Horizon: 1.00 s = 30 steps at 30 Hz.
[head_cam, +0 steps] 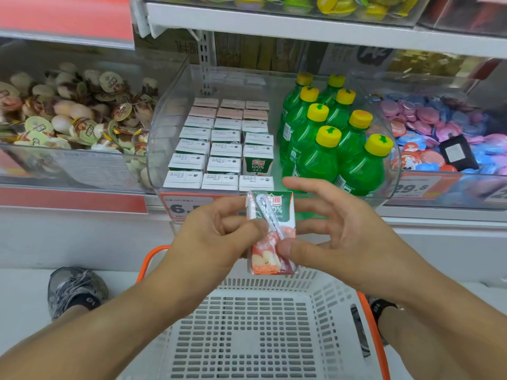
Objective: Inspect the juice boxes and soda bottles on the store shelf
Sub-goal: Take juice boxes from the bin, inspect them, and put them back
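A small green, white and red cardboard juice box (270,234) stands upright between both hands: the left hand (216,237) pinches its left edge with curled fingers; the right hand (337,237) presses its thumb against the lower front, fingers spread behind.

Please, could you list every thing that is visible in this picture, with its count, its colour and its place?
held juice box: one, green, white and red, above the basket, in both hands
juice boxes: many, white tops, rows in left part of clear bin
soda bottles: eight, green with yellow caps, right part of same bin
clear bin: one, transparent, middle shelf
snack cups: many, beige and brown, left bin
round packs: many, pink and blue, right bin
price tag: one, red and white, under the juice boxes
basket: one, white with orange handles, on floor
shoes: two, grey, beside basket
left hand: grip on box
right hand: grip on box, thumb on front
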Available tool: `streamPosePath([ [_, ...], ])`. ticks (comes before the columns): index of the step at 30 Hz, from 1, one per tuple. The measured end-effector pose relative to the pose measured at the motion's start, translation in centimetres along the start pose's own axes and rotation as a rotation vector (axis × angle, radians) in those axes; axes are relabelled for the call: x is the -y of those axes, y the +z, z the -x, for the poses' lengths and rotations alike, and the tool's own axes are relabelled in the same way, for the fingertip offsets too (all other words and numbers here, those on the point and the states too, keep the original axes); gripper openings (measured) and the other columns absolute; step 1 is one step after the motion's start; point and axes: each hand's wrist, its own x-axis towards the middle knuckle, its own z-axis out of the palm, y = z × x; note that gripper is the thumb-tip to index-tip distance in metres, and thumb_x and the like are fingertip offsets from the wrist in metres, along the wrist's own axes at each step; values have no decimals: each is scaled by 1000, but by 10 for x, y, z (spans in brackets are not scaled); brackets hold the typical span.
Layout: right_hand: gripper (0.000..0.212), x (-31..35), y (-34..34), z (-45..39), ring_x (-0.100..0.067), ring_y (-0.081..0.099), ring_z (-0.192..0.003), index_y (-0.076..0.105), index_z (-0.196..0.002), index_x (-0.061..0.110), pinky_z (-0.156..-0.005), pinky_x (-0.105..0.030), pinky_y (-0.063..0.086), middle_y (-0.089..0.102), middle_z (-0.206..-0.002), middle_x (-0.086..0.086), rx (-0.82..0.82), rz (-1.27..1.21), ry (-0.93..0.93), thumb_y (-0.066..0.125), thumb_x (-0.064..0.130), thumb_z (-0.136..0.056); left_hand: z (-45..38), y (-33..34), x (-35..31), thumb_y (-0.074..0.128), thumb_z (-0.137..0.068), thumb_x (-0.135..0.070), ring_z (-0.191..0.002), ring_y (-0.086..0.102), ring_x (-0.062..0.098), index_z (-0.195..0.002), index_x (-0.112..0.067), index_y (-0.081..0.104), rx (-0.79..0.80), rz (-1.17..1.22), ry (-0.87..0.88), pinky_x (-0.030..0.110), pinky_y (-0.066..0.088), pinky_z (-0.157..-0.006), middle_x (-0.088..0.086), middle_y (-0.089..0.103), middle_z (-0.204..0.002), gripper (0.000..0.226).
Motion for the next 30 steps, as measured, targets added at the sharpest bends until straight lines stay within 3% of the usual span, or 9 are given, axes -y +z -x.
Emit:
streamPosePath([
  [5, 74, 0, 3, 2, -18, 74, -96, 54, -132, 37, -77, -50, 62, 71, -116, 6, 44, -43, 56, 84, 3, -74, -2, -3, 0, 56, -93, -3, -81, 73, 31, -113, -9, 69, -47, 37, -5, 35, 62, -75, 17, 77, -93, 24],
  [11, 66, 3, 6, 3, -18, 76, -88, 58, -125, 30, -73, -38, 64, 76, -106, 3, 25, -33, 36, 82, -4, -74, -1, -4, -2, 58, -92, -2, -77, 72, 29, -110, -8, 68, -96, 41, 13, 38, 61, -76, 17, 77, -90, 22],
  [15, 65, 8, 6, 4, -19, 76, -90, 62, -124, 24, -76, -44, 63, 78, -103, 1, 19, -55, 3, 78, -13, -73, 1, -6, -4, 62, -90, 0, -73, 73, 27, -114, -8, 64, -126, 9, 65, 38, 59, -73, 17, 77, -87, 25],
  [20, 78, 10, 4, 3, -20, 75, -96, 59, -132, 25, -77, -36, 63, 76, -112, 3, 80, -21, -23, 80, -17, -69, 3, -7, -6, 61, -90, -1, -72, 71, 26, -115, -7, 64, -147, 30, 76, 35, 60, -71, 18, 76, -85, 26],
  [25, 84, 8, 5, 4, -23, 76, -91, 59, -132, 27, -76, -34, 63, 77, -109, 0, 28, -82, -67, 84, -7, -59, 4, -7, -14, 59, -92, -5, -73, 72, 26, -115, -6, 63, -117, -26, 69, 34, 61, -72, 15, 77, -84, 24],
  [27, 83, 8, 6, 5, -22, 76, -92, 58, -132, 29, -78, -30, 62, 77, -108, 1, 30, -101, -99, 81, -6, -60, 5, -8, -17, 64, -92, -10, -66, 71, 21, -112, -10, 64, -139, -123, 117, 33, 59, -65, 10, 77, -77, 19],
  [30, 60, 12, 6, 6, -18, 76, -94, 72, -118, 26, -80, -24, 60, 78, -104, 2, -1, -145, -159, 77, -1, -64, 7, -13, -22, 68, -82, -41, -56, 62, 18, -101, -21, 68, -196, -347, 203, 35, 52, -62, 4, 74, -68, 28],
])
